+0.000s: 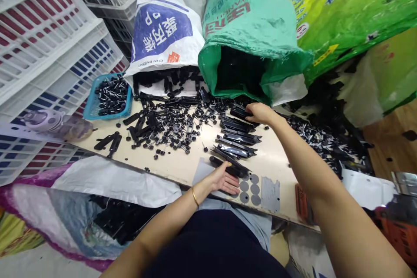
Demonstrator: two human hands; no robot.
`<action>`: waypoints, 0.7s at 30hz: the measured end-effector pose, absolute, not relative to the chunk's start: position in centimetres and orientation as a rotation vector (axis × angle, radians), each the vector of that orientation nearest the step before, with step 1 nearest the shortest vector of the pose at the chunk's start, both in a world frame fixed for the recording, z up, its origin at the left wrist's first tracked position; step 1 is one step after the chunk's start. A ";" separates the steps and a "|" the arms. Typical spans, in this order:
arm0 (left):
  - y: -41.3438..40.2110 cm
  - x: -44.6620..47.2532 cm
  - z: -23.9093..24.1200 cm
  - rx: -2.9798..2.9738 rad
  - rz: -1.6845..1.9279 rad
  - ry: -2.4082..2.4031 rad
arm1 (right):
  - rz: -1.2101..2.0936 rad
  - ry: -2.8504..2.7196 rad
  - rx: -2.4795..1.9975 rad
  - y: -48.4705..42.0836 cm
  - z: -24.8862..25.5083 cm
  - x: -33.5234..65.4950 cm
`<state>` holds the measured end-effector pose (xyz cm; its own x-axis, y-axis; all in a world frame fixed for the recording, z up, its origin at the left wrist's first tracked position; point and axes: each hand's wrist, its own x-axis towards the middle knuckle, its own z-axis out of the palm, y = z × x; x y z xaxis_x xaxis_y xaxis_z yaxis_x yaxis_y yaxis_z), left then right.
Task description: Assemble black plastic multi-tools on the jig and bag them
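Observation:
My left hand (223, 178) rests at the near edge of the pale board (182, 165), fingers stretched against the nearest black plastic bar (228, 167) in a row of long black bars (236, 139). My right hand (260, 114) reaches to the far end of that row, fingers curled on a black bar (240, 113) near the mouth of the green sack (250, 30). Loose small black pins and pieces (172, 124) cover the board's far half.
A blue basket (89, 110) of small black parts stands at the left, beside stacked white crates (48, 30). A white-and-blue sack (166, 30) and a bright green sack (352, 8) lie behind. A clear bottle (60, 125) lies left. Grey round stickers (250, 189) mark the near edge.

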<state>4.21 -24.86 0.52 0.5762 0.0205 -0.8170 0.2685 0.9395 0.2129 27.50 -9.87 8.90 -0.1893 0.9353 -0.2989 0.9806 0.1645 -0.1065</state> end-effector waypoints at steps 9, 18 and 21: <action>-23.0 4.4 2.9 0.468 0.223 1.035 | -1.336 2.000 2.196 -11.4 6.5 26.0; -23.5 3.6 3.6 1.415 0.147 1.411 | -2.106 1.213 2.500 -20.1 5.1 29.0; -22.9 4.1 5.1 1.668 0.095 1.425 | -2.333 1.082 2.679 -23.4 4.6 28.6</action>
